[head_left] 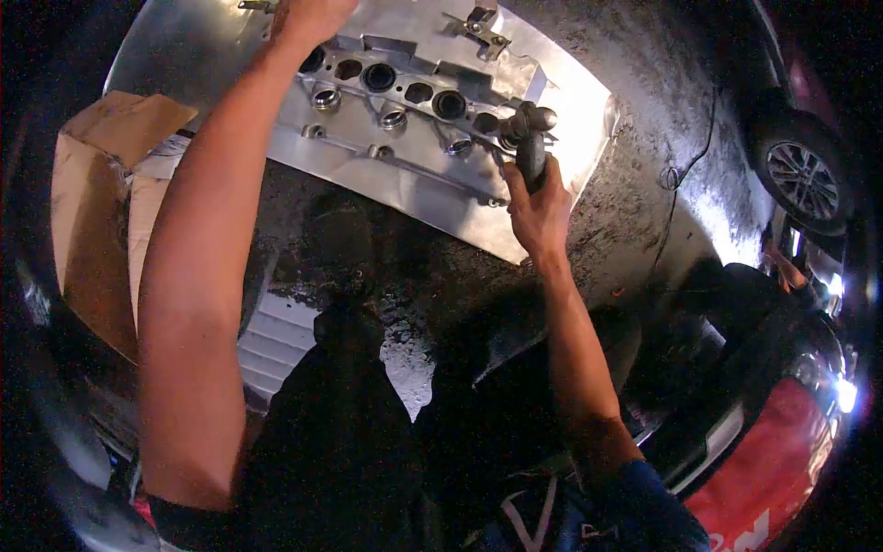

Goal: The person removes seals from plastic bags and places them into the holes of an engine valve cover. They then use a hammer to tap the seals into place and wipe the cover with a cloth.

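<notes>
A metal engine part (418,93) with a row of dark round and oval ports lies on a shiny metal sheet (460,216). My right hand (543,210) is wrapped round the grip of a dark hand-held tool with a rounded metal head (531,138). This tool's head is over the right end of the port row. At the top edge of the view, my left hand (315,17) is above the far left part of the sheet, its fingers mostly cut off by the frame. A small metal bracket (486,37) lies beyond the engine part.
An open cardboard box (97,216) stands at the left. Dirty ground (635,138) surrounds the sheet, with a dark cable (674,177) on it. At the right are a car wheel (802,172), another person's arm (785,269) and a red panel (763,460).
</notes>
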Tool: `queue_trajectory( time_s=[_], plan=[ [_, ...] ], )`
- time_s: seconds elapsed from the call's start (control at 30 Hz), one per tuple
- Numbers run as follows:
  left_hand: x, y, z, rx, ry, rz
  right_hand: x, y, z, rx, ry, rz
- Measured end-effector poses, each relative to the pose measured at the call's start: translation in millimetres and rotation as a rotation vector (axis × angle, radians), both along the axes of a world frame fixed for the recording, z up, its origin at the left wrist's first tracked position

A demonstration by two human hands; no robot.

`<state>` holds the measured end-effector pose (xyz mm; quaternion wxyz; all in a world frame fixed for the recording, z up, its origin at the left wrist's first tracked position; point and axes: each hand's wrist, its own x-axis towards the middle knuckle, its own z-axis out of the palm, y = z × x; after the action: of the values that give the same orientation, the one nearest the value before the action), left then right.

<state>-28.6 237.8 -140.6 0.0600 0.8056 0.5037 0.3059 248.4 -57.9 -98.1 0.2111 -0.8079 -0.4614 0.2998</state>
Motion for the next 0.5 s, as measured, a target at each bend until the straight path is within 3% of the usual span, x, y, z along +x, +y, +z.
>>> queue_trajectory(
  time_s=[0.07, 0.17, 0.5],
  plan=[
    [-9.0, 14.6, -25.4, 0.276, 0.131, -0.132, 2.0, 2.9, 3.6, 0.013, -0.01, -0.027],
    [0.2, -7.2, 5.6, -0.062, 0.012, 0.05, -1.5, -4.1, 19.3, 0.043, -0.006, -0.116],
    [2.8, -13.6, 8.6, -0.138, 0.001, 0.111, 1.1, -8.2, -3.3, 0.079, 0.035, -0.188]
  ],
)
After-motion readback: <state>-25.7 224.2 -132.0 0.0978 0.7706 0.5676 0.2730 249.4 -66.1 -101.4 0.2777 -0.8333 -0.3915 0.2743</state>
